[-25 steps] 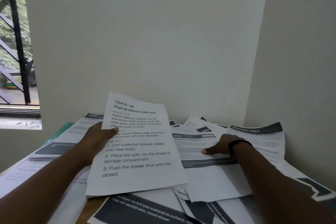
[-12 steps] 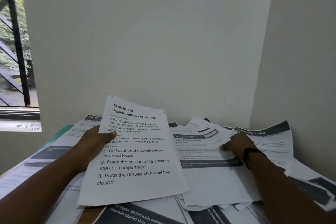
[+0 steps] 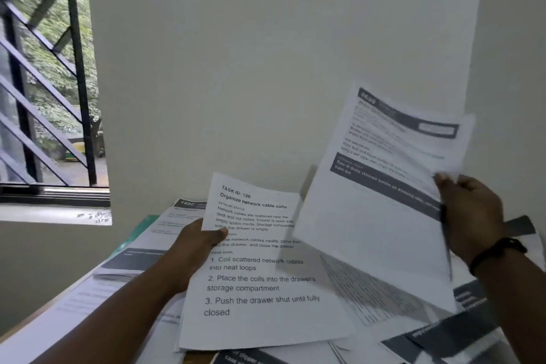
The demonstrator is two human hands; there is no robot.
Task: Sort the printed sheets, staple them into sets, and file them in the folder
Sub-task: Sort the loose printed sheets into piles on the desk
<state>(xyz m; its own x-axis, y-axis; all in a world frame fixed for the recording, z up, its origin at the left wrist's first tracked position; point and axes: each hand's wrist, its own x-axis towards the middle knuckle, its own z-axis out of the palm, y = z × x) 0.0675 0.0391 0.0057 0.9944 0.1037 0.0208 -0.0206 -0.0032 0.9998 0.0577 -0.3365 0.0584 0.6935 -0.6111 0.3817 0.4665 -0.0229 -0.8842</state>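
White sheets are littering the desk; we're sorting, left hand pinching one page, right hand clamping another. Stapling and filing are waiting.

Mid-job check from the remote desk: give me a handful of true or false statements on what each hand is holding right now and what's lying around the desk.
1. The left hand holds the sheet headed "TASK ID: 120". True.
2. The right hand rests flat on the pile of papers. False: it is raised, gripping the lifted sheets by their right edge.
3. The lifted sheets carry a dark banner across the page. True.
4. A stapler sits on the desk beside the left hand. False: no stapler is in view, only loose printed sheets.
5. A green folder edge shows under the papers at the left, near the window. True.
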